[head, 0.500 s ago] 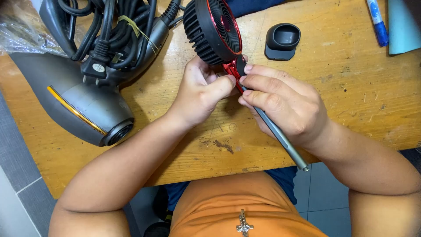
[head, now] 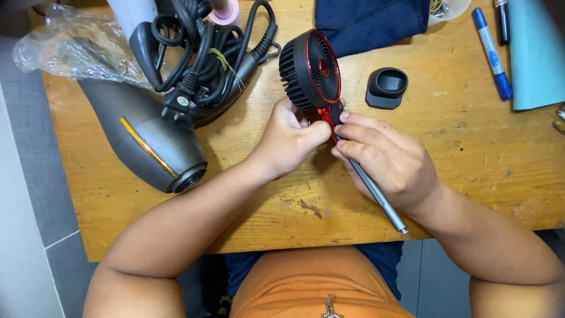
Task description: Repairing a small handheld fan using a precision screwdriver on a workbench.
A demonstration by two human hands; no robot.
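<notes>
Nearest the seated person, the wooden table [head: 447,194] shows its front edge with scuffed, bare wood just behind it. Above that bare strip the two hands meet. The right hand [head: 385,162] is curled, fingers pinching a slim grey metal tool [head: 376,191] whose shaft slants back past the wrist toward the table's front edge; its tip is hidden at the fan's neck. The left hand [head: 288,138] is closed, thumb and fingers pressed on the red stem of a small black-and-red fan [head: 310,70], which stands tilted, its round grille facing right, base at the fingertips. Left of the hands lies a large grey hair dryer [head: 141,138] with an orange stripe, nozzle pointing at the front edge; its coiled black cord [head: 206,53] is heaped just behind. Crumpled clear plastic wrap [head: 70,50] sits at the far left corner. Right of the fan, apart from it, rests a small black oval cap [head: 386,87]. Open wood spreads to the right of the hands. Farthest back: a folded dark blue cloth [head: 374,23], a blue marker [head: 491,53], and a pale teal flat object [head: 535,53] at the right edge.
</notes>
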